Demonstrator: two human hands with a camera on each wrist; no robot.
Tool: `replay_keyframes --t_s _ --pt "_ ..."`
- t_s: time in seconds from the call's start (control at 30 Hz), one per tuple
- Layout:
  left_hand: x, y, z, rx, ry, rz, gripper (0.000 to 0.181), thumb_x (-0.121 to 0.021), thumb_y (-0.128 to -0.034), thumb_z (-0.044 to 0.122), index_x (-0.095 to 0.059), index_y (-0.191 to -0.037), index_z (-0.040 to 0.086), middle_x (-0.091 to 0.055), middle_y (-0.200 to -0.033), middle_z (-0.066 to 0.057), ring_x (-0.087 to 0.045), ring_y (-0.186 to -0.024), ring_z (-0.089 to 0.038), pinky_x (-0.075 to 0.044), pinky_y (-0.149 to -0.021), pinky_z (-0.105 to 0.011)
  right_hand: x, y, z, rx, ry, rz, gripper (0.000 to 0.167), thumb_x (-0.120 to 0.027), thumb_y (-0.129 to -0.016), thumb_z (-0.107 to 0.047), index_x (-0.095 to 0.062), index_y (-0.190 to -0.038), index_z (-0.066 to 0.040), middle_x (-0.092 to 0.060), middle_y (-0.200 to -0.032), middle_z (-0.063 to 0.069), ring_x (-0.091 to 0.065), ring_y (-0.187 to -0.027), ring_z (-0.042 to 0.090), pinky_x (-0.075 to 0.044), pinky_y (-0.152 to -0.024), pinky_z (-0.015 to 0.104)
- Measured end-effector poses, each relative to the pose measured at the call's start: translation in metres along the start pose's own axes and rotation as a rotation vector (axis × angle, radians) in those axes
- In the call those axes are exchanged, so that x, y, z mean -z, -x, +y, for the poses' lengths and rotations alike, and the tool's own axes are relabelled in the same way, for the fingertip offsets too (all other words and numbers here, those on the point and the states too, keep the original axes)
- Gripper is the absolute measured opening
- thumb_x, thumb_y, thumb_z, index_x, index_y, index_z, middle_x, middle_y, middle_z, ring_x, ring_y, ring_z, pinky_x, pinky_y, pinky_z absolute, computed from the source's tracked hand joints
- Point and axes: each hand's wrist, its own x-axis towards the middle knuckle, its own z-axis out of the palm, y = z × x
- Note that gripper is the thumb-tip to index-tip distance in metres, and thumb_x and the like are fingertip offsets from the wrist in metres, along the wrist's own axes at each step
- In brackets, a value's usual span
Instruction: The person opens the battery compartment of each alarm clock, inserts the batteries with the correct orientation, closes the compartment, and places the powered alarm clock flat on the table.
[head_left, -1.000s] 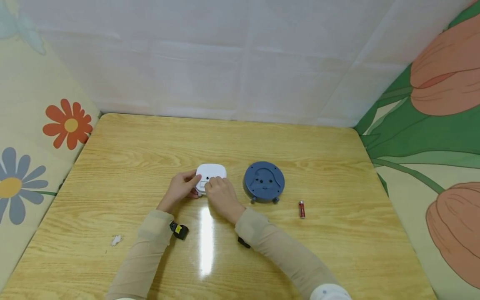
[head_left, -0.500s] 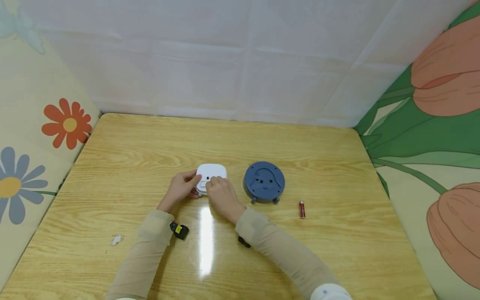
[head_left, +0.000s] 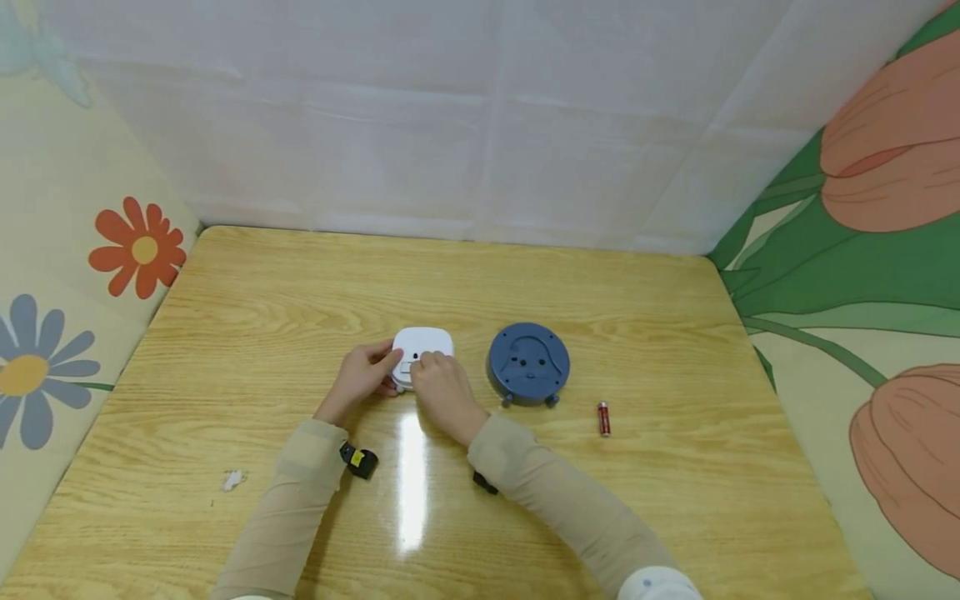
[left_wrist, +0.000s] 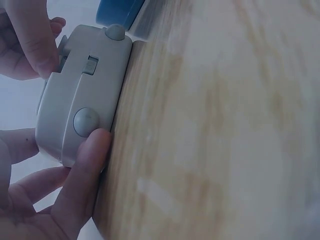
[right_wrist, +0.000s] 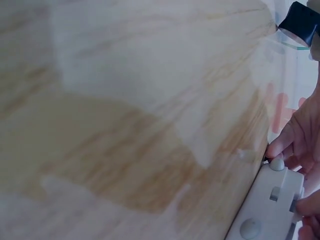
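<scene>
Holding white device (head_left: 422, 340), left hand (head_left: 358, 379)

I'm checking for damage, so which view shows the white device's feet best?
Left wrist: both feet show large and near. Right wrist shows both, smaller, toward the corner; head barely shows one.

Leaving broad passage over the counter (head_left: 465, 279) beyond the white device (head_left: 422, 338) and round blue device (head_left: 529, 346), only a slim gap between them. Barring the white device's left edge with the left fingers (left_wrist: 82, 177), its near right part with the right fingers (head_left: 430, 362). Opening widely right of the red battery (head_left: 603, 420).
</scene>
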Motion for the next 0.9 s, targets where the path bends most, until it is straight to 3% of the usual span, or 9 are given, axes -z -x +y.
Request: replay_keyframes --t_s 0.23,0.9 --pt "0.0 0.0012 0.0027 0.026 0.03 -0.003 0.047 -0.051 -0.0939 0.018 -0.041 -0.134 -0.004 -0.059 -0.085 -0.019 -0.059 -0.055 -0.014 -0.056 -0.053 -0.03 -0.002 -0.0005 -0.0001 -0.015 -0.035 0.052 0.005 -0.064 -0.071 -0.006 -0.067 -0.075 -0.007 -0.055 -0.067 0.002 -0.051 -0.057 0.013 -0.043 -0.045 0.022" --pt "0.0 0.0017 0.0031 0.03 0.029 -0.013 0.047 -0.052 -0.0939 0.018 -0.041 -0.134 -0.004 -0.058 -0.087 -0.018 -0.059 -0.055 -0.015 -0.057 -0.054 -0.032 0.0002 -0.0023 0.007 -0.04 -0.186 -0.064 0.006 -0.064 -0.08 -0.008 -0.066 -0.077 -0.004 -0.056 -0.07 0.004 -0.054 -0.061 0.015 -0.049 -0.051 0.023"
